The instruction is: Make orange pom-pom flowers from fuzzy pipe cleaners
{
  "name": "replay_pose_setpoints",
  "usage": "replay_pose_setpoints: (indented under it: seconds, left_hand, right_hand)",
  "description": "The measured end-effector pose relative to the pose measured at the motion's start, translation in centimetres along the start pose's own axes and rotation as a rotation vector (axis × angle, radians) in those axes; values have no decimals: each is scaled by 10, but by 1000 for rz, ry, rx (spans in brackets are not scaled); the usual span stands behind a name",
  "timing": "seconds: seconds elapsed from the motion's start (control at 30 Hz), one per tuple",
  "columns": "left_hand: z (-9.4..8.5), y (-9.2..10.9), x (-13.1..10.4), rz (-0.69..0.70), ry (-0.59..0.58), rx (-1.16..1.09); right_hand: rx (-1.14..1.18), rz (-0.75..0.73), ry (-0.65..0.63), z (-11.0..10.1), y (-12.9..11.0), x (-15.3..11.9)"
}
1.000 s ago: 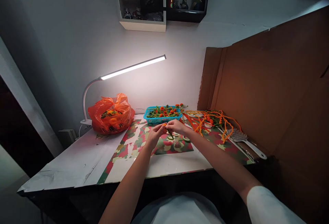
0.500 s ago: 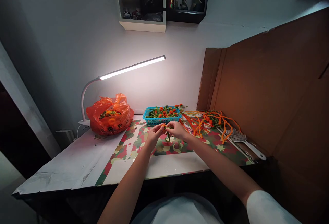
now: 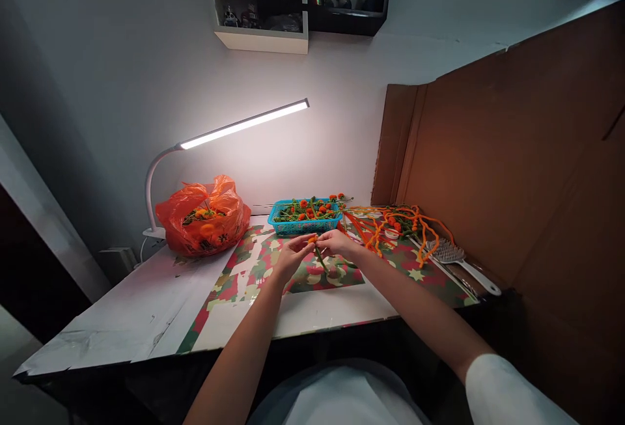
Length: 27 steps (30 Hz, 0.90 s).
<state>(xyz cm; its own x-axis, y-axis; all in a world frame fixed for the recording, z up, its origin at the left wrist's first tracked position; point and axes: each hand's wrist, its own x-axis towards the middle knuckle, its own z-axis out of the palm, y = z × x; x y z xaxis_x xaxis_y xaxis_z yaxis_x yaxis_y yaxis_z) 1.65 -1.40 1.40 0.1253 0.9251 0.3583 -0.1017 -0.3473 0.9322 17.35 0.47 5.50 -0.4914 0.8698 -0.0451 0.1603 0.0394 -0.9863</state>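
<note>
Between my two hands is a small fuzzy flower [image 3: 319, 258] with an orange head and a green stem that slants down toward the tabletop. My left hand [image 3: 290, 258] pinches it near the orange head. The fingers of my right hand [image 3: 340, 245] are closed at the same spot from the other side; they partly hide the head. Just behind my hands stands a blue plastic basket [image 3: 299, 228] holding several similar orange flowers with green stems. To its right lie loose orange fuzzy strips [image 3: 375, 241] in a tangle.
An orange plastic bag [image 3: 208, 226] with yellow-orange pieces inside sits at the left, beside a lit desk lamp [image 3: 244, 124]. A brush [image 3: 448, 252] with a white handle lies at the right, near a tall cardboard sheet [image 3: 488, 164]. Wall shelves [image 3: 263, 41] hang above.
The flower's green stem now shows longer and slants down to the right below my fingers. Both hands stay close together. The whole view has shifted slightly.
</note>
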Motion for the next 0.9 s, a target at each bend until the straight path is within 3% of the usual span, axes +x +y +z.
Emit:
replay_pose_setpoints:
  seconds: [0.13,0.33,0.57,0.7,0.9]
  left_hand:
    - [-2,-1,0,-59,12,1]
    - [-7,-3,4,-257,118,-63]
    - [-7,-3,1,-385,-26,-150]
    - [-5,-2,1,-286,-10,-161]
    - [-2,-7,2,-117,73,-38]
  right_hand:
    - [-91,-55,62,-1,5,1]
    - [-743,-256,221,3,-3,-10]
    - [-1295,-327,165,11,-26,-24]
    - [-1226,-271,201,12,-29,-18]
    - [-772,-87,267,8,-17,-1]
